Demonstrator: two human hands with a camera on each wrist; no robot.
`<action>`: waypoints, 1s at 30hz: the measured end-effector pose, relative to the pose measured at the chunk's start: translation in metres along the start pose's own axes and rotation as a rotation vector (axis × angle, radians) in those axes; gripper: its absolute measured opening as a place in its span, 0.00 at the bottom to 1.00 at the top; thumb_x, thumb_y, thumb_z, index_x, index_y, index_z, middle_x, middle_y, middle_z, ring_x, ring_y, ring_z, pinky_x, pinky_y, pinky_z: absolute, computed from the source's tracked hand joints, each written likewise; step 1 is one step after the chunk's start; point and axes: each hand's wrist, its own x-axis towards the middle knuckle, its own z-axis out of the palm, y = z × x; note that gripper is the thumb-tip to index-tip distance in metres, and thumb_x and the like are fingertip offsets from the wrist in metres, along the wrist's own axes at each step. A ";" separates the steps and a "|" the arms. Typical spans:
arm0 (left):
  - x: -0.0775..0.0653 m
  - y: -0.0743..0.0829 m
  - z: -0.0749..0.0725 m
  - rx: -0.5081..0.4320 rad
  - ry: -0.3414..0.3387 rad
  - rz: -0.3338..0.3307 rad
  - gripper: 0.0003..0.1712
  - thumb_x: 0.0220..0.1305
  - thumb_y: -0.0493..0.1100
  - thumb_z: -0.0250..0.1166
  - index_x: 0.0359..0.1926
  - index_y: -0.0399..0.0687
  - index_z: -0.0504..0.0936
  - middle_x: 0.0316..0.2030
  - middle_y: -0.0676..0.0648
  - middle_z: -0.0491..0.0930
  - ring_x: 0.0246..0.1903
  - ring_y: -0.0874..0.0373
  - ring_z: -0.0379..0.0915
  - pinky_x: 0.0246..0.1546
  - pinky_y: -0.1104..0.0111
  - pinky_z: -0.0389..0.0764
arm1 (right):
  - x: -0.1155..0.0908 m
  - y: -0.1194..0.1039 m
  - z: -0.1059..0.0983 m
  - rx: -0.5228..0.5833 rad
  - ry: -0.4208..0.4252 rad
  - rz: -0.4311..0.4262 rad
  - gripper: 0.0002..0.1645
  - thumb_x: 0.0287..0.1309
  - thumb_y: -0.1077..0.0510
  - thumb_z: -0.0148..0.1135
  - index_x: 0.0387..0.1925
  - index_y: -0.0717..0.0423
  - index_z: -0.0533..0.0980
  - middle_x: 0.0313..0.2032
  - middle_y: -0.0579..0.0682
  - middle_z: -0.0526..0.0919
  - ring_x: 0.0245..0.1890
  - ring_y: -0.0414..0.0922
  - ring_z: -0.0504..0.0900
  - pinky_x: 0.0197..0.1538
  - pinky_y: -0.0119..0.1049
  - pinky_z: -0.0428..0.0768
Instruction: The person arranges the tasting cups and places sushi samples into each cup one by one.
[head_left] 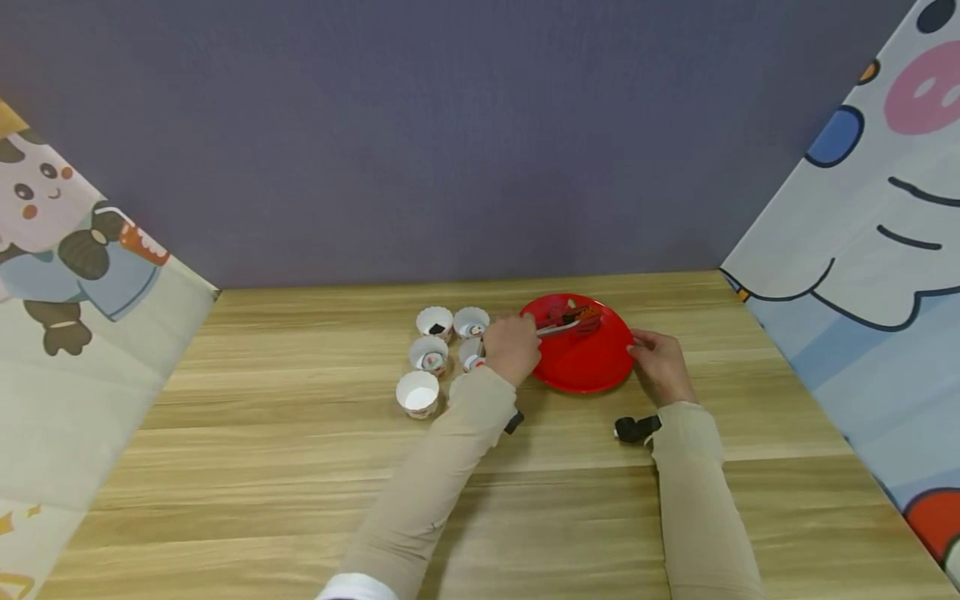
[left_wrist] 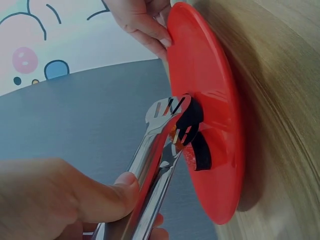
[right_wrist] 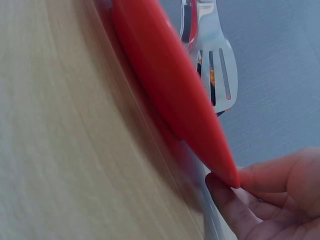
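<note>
My left hand (head_left: pixel 512 346) grips metal tongs (left_wrist: pixel 142 152) with slotted ends. Between those ends is a black-wrapped piece (left_wrist: pixel 191 114) with some orange showing, like a sushi roll, over the red plate (head_left: pixel 585 367). Beside it on the plate is another black-wrapped piece (left_wrist: pixel 201 151) with a reddish face. Whether the held piece touches the plate I cannot tell. On the plate's right side, my right hand (head_left: pixel 662 362) pinches the rim between thumb and fingers, as the right wrist view also shows.
Left of the plate stand several small white cups (head_left: pixel 417 393), some with small items inside. A grey-blue panel (head_left: pixel 465 150) rises behind the wooden table (head_left: pixel 285 467). Cartoon-printed sheets (head_left: pixel 862 275) flank both sides.
</note>
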 end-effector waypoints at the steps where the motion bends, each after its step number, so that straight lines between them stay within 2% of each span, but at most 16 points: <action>1: 0.000 0.000 0.000 0.003 -0.001 0.002 0.21 0.62 0.56 0.59 0.51 0.50 0.78 0.41 0.47 0.82 0.39 0.54 0.78 0.26 0.64 0.78 | 0.000 0.000 0.000 0.001 0.000 -0.001 0.23 0.62 0.70 0.48 0.58 0.76 0.67 0.56 0.70 0.72 0.58 0.57 0.71 0.40 0.15 0.69; 8: -0.003 -0.004 -0.003 -0.010 -0.036 0.007 0.21 0.63 0.56 0.59 0.52 0.50 0.77 0.39 0.49 0.83 0.36 0.54 0.80 0.23 0.63 0.77 | -0.001 -0.001 0.000 0.000 -0.003 0.014 0.23 0.62 0.69 0.49 0.58 0.76 0.67 0.55 0.69 0.73 0.54 0.54 0.73 0.39 0.16 0.71; 13: -0.006 -0.010 -0.007 -0.032 -0.067 0.010 0.21 0.63 0.55 0.59 0.52 0.50 0.77 0.38 0.50 0.83 0.34 0.55 0.80 0.20 0.64 0.74 | -0.001 -0.001 -0.001 0.007 -0.016 0.023 0.24 0.62 0.69 0.48 0.58 0.76 0.66 0.56 0.70 0.72 0.56 0.55 0.71 0.39 0.16 0.70; 19: -0.013 -0.019 -0.014 -0.021 -0.070 0.040 0.21 0.62 0.55 0.60 0.52 0.50 0.77 0.34 0.51 0.82 0.30 0.57 0.79 0.18 0.64 0.74 | -0.001 -0.001 -0.002 0.012 -0.013 0.024 0.24 0.61 0.69 0.48 0.58 0.76 0.66 0.56 0.70 0.72 0.57 0.56 0.71 0.40 0.15 0.70; 23: -0.020 -0.024 -0.018 -0.018 -0.054 0.043 0.21 0.61 0.54 0.60 0.52 0.52 0.77 0.31 0.52 0.82 0.25 0.57 0.77 0.16 0.65 0.70 | -0.001 -0.001 -0.002 0.011 -0.004 0.019 0.23 0.61 0.69 0.48 0.58 0.77 0.66 0.56 0.70 0.72 0.56 0.55 0.71 0.39 0.15 0.70; 28: -0.030 -0.033 -0.024 -0.036 -0.002 0.040 0.14 0.62 0.54 0.59 0.42 0.52 0.80 0.23 0.53 0.80 0.20 0.57 0.74 0.12 0.66 0.68 | -0.003 -0.002 -0.002 0.018 -0.013 0.025 0.23 0.62 0.69 0.48 0.58 0.76 0.66 0.56 0.70 0.72 0.54 0.53 0.73 0.39 0.16 0.71; 30: -0.033 -0.038 -0.026 -0.056 0.026 0.038 0.13 0.61 0.55 0.59 0.38 0.52 0.80 0.24 0.52 0.80 0.21 0.56 0.74 0.11 0.65 0.68 | -0.003 -0.002 -0.002 0.022 -0.015 0.024 0.23 0.62 0.69 0.48 0.58 0.76 0.66 0.56 0.70 0.72 0.52 0.50 0.74 0.39 0.17 0.72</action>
